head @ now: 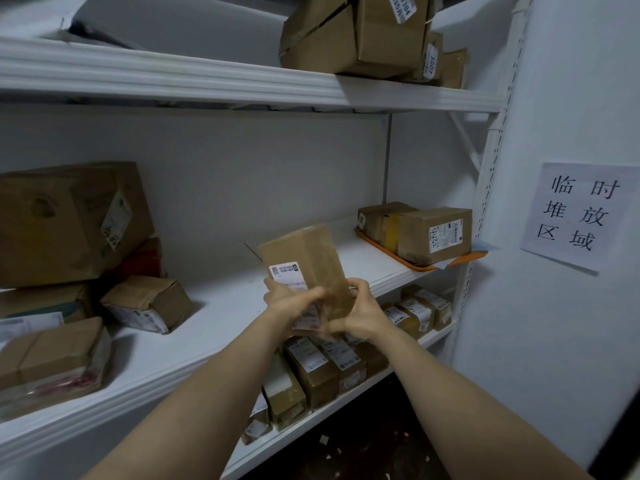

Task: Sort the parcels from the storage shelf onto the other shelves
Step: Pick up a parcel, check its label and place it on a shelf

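1. Two bare forearms reach in from the bottom edge. The left hand [294,303] and right hand [360,317] meet at the base of a brown parcel [308,254]. Each hand's fingers are curled round its lower end, though motion blur smears them. The parcel stands nearly upright in the air over the front of the middle shelf [214,299], with a white label on its left face.
2. The white shelving unit fills the view, with an upper shelf [207,81] and a lower shelf [311,426] as well.
3. A large dented carton [62,223] leans at the left end of the middle shelf, on top of other parcels.
4. A cluster of brown boxes [346,36] sits at the right end of the upper shelf, and one tag reads 3007.
5. A flat taped parcel [52,362] lies at the near left of the middle shelf.
6. Two boxes [433,230] sit side by side on an orange tray [408,264] at the shelf's right end.
7. A paper sign [578,216] with Chinese characters is stuck to the right wall.
8. A row of labelled parcels [311,368] stands on the lower shelf, below the hands.
9. A small crumpled box [149,303] rests just beside the left pile.
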Tool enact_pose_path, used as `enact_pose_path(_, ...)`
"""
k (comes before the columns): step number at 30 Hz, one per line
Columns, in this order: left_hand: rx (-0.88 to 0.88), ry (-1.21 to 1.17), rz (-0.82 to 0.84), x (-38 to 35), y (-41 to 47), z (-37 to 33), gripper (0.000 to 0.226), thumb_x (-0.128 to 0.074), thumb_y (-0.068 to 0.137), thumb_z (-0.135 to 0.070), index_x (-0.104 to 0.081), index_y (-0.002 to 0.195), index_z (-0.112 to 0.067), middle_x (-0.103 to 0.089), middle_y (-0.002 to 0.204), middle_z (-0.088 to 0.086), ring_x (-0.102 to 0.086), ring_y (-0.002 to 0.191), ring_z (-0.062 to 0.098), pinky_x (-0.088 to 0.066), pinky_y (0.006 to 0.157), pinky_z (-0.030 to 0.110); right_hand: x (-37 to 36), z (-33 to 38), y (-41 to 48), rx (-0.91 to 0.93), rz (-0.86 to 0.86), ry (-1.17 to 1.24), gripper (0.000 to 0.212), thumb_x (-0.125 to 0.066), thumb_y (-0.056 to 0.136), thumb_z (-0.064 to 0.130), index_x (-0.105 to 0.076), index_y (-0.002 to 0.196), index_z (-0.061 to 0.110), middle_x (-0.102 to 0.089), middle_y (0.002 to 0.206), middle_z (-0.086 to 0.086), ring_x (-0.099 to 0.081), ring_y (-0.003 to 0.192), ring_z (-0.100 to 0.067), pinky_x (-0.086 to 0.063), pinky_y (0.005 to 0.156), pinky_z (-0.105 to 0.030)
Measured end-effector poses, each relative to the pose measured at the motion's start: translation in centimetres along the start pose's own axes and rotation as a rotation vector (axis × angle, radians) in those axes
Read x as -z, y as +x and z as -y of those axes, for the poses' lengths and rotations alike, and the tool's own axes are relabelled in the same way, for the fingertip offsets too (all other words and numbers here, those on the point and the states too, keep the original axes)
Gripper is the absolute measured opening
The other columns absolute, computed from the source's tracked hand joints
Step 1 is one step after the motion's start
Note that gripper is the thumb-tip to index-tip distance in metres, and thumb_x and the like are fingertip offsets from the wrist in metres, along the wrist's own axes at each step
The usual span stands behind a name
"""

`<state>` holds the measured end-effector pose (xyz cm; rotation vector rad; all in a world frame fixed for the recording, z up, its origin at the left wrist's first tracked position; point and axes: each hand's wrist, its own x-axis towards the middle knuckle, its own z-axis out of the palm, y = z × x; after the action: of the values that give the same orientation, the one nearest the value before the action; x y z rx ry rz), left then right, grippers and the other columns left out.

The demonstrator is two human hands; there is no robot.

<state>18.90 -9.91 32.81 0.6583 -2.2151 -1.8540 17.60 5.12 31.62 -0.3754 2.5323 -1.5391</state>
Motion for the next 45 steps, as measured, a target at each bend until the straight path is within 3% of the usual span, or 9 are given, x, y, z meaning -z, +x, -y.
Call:
enact_pose_path(16, -0.342, 0.733, 0.152, -3.0, -0.9, 0.7, 0.137, -0.088, 0.056, -0.041, 0.007, 0.152, -0.015, -0.014, 0.153, 0.006, -0.02, 0.139, 0.03, -0.024, 0.115, 0.045, 5.3, -1.1, 0.3, -0.216, -0.227, 0.39, 0.053, -0.069, 0.083, 0.033, -0.053, 0.131, 0.021, -0.056, 0.127, -0.004, -0.054, 0.113, -0.024, -0.049, 0.094, -0.04)
enact_pose_path(20, -0.254, 0.57, 0.157, -3.8, -0.6, 0.8, 0.134, -0.079, 0.056, -0.064, -0.001, 0.152, -0.013, -0.008, 0.157, 0.007, -0.013, 0.144, 0.031, -0.017, 0.118, 0.05, 6.2, -3.0, -0.5, -0.399, -0.383, 0.609, 0.037, -0.064, 0.084, 0.042, -0.054, 0.111, 0.02, -0.063, 0.109, -0.007, -0.058, 0.1, -0.023, -0.052, 0.087, -0.04)
enact_pose_path(24, -0.07, 0.179, 0.001, -4.5, -1.2, 1.6, 0.081, -0.057, 0.087, -0.046, -0.017, 0.15, -0.015, -0.027, 0.151, 0.012, -0.034, 0.134, 0.034, -0.034, 0.109, 0.048, 6.9, -5.2, -1.0, -0.468, -0.441, 0.77, 0.049, -0.063, 0.081, 0.05, -0.051, 0.118, 0.02, -0.062, 0.11, -0.007, -0.056, 0.103, -0.025, -0.049, 0.087, -0.042)
enact_pose_path(27, 0.203, -0.124, 0.166, -4.4, -2.2, 2.1, 0.043, -0.049, 0.09, -0.045, -0.055, 0.121, -0.015, -0.064, 0.114, 0.011, -0.06, 0.102, 0.028, -0.048, 0.092, 0.041, 7.0, -6.6, -1.3, -0.5, -0.439, 0.794, 0.058, -0.063, 0.077, 0.054, -0.051, 0.125, 0.023, -0.064, 0.114, -0.009, -0.056, 0.109, -0.028, -0.047, 0.095, -0.047)
enact_pose_path(31, 0.294, -0.119, 0.332, -4.6, -3.3, 3.5, 0.017, -0.053, 0.093, -0.032, -0.061, 0.097, -0.018, -0.067, 0.089, 0.006, -0.061, 0.082, 0.022, -0.047, 0.067, 0.033, 6.7, -8.5, -2.1, -0.553, -0.373, 0.797, 0.055, -0.06, 0.077, 0.054, -0.053, 0.123, 0.025, -0.066, 0.108, -0.007, -0.058, 0.104, -0.025, -0.046, 0.096, -0.042)
enact_pose_path(36, 0.345, -0.162, 0.33, -4.3, -3.1, 5.4, 0.025, -0.059, 0.089, -0.024, -0.066, 0.111, -0.013, -0.072, 0.096, 0.008, -0.065, 0.089, 0.026, -0.053, 0.084, 0.041, 5.8, -10.6, -3.1, -0.594, -0.269, 0.733, 0.051, -0.058, 0.081, 0.053, -0.055, 0.122, 0.022, -0.066, 0.111, -0.006, -0.058, 0.105, -0.023, -0.04, 0.087, -0.035)
enact_pose_path(39, 0.394, -0.148, 0.289, -3.9, -3.5, 6.4, 0.018, -0.064, 0.086, -0.024, -0.067, 0.1, -0.013, -0.071, 0.086, 0.007, -0.065, 0.077, 0.023, -0.054, 0.065, 0.034, 5.2, -11.2, -3.5, -0.591, -0.254, 0.718, 0.04, -0.064, 0.083, 0.043, -0.06, 0.113, 0.017, -0.069, 0.101, -0.009, -0.064, 0.087, -0.024, -0.051, 0.068, -0.031)
enact_pose_path(42, 0.417, -0.241, 0.185, -3.4, -2.7, 8.3, 0.053, -0.078, 0.067, -0.032, -0.066, 0.112, -0.007, -0.072, 0.098, 0.013, -0.068, 0.09, 0.03, -0.057, 0.079, 0.046, 4.0, -12.5, -3.6, -0.635, -0.203, 0.643, 0.046, -0.069, 0.079, 0.039, -0.06, 0.118, 0.018, -0.067, 0.104, -0.007, -0.062, 0.095, -0.024, -0.05, 0.092, -0.039)
enact_pose_path(45, 0.453, -0.343, 0.065, -2.6, -2.7, 9.8, 0.055, -0.079, 0.069, -0.035, -0.058, 0.111, -0.007, -0.065, 0.105, 0.012, -0.063, 0.092, 0.028, -0.055, 0.084, 0.045, 2.3, -12.4, -4.1, -0.657, -0.101, 0.636, 0.037, -0.068, 0.082, 0.036, -0.057, 0.115, 0.025, -0.064, 0.097, -0.007, -0.061, 0.088, -0.022, -0.05, 0.082, -0.035)
